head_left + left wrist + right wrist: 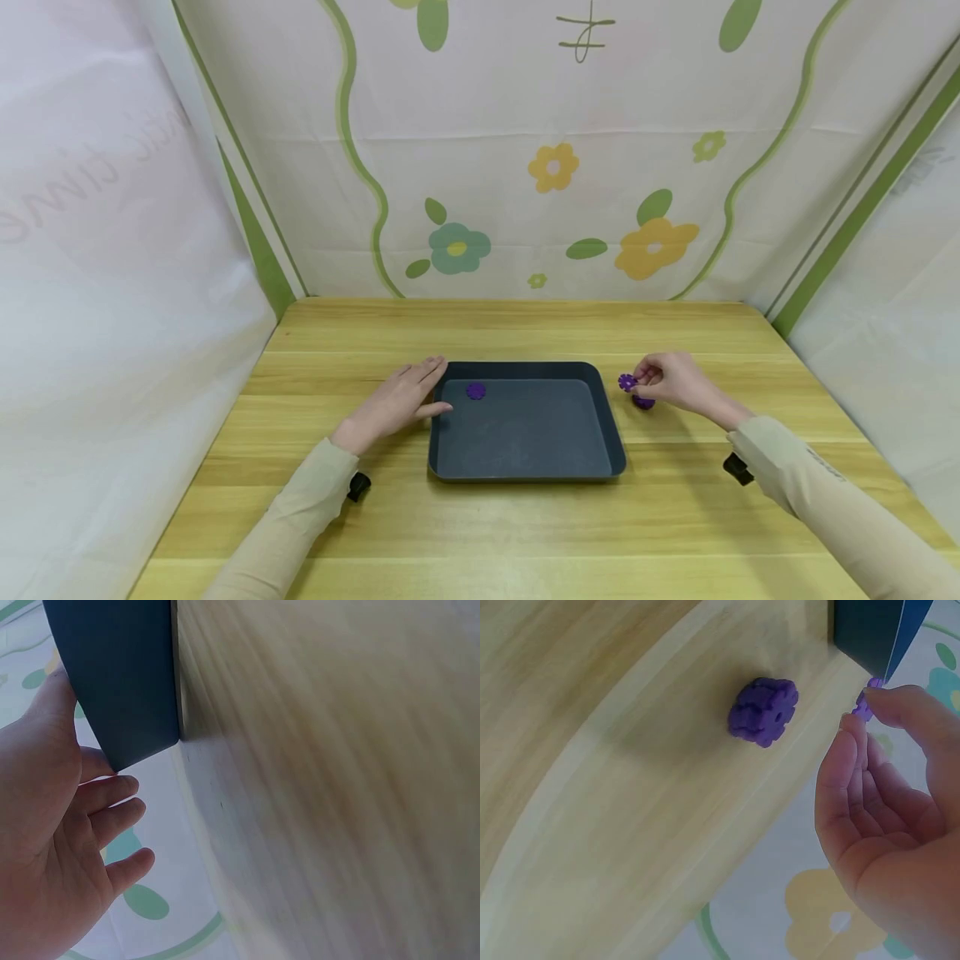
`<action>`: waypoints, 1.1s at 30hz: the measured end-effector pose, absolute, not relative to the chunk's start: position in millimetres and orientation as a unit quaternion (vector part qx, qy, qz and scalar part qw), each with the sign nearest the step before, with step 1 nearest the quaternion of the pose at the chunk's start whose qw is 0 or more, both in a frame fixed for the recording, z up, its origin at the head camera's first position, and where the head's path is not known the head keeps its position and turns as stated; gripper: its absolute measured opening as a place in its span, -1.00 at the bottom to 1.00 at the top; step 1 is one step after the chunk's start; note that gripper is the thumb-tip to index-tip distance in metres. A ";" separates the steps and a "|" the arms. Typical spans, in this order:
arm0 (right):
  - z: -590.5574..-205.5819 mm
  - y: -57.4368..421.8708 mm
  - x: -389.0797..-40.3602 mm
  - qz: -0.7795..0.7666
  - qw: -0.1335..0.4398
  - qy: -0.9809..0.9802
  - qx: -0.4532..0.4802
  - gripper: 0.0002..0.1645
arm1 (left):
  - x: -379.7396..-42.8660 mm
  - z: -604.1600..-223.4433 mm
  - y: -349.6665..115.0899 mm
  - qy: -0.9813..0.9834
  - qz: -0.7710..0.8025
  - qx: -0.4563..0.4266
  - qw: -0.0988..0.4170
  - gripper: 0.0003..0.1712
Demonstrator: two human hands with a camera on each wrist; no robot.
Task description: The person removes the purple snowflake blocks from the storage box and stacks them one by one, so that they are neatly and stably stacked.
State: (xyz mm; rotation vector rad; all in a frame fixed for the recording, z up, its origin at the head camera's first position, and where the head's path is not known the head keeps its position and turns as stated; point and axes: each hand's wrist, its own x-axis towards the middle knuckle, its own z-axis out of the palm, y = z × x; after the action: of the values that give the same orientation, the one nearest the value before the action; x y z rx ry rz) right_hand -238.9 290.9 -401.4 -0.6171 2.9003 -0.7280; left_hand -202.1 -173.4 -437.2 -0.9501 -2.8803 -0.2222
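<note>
My right hand [678, 385] pinches a notched purple plastic disc [627, 382] between thumb and fingertips, just off the right side of a dark grey tray [525, 437]. Beneath that hand a small stack of purple discs [763, 712] stands on the table, partly covered by the hand in the head view. Another purple disc [476, 391] lies flat inside the tray, near its back left corner. My left hand [397, 398] rests on the tray's left rim, its fingers stretched towards the back corner and its thumb reaching over the inside.
The tray sits on a light wooden table [525, 533]. Behind the table's far edge hangs a white cloth [495, 175] printed with flowers, and more white cloth [127, 250] encloses both sides. A dark wrist strap piece [738, 468] hangs below the right sleeve.
</note>
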 end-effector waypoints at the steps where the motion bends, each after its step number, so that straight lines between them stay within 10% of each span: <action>1: -402.1 292.5 -238.6 -0.239 0.045 0.949 -0.199 -0.79 | -202.0 -437.4 -173.4 -0.945 -0.073 -0.313 0.053 -0.10; 33: -416.1 316.0 -231.7 -0.232 0.068 0.955 -0.172 -0.78 | -203.7 -439.3 -173.4 -0.948 -0.075 -0.308 0.036 -0.09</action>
State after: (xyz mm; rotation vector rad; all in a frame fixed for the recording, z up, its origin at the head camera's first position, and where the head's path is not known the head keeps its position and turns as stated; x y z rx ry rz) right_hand -231.7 316.0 -416.1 -0.5172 2.8779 -0.6980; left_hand -203.7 -173.4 -439.3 -0.9459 -2.9107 -0.2305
